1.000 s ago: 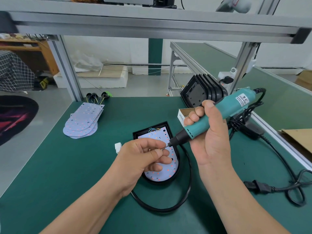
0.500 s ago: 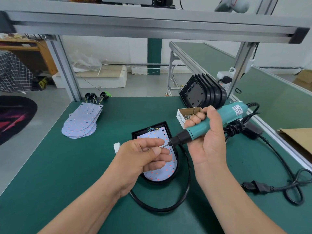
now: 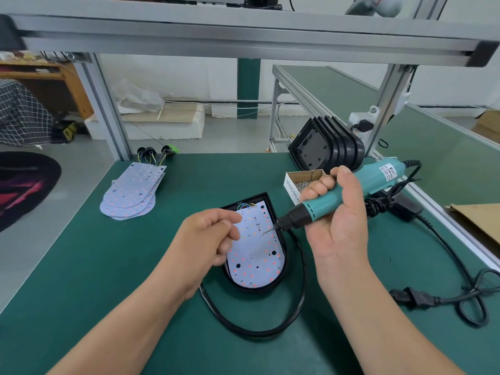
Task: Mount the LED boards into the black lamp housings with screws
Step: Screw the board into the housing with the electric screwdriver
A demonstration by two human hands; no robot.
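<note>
Black cable (image 3: 251,330) loops on the green mat (image 3: 94,293) on the near side of the lamp housing (image 3: 283,262). The housing lies face-up with an LED board (image 3: 257,258) seated in it, and coloured wires show at its far end. Over the housing's left edge the left hand (image 3: 208,236) hovers with its fingers curled in and the thumb against the forefinger; whether it pinches a screw I cannot tell. Just right of the housing the right hand (image 3: 338,220) is wrapped round a teal electric screwdriver (image 3: 341,194). The tool slants low, its bit above the board's far right part, and there looks to be a screw on the tip. I'd say a screw is about to be driven: the tool must come upright over a mounting hole and press squarely, or the screw may skate across the board. The left hand covers the holes on that side, and the cable runs close along the housing's right. Beyond the housing to the right sits an open box of screws (image 3: 304,182), then a stack of empty housings (image 3: 327,147). Spare boards (image 3: 132,193) lie well to the far left, and a power cord (image 3: 433,296) trails off to the right.
</note>
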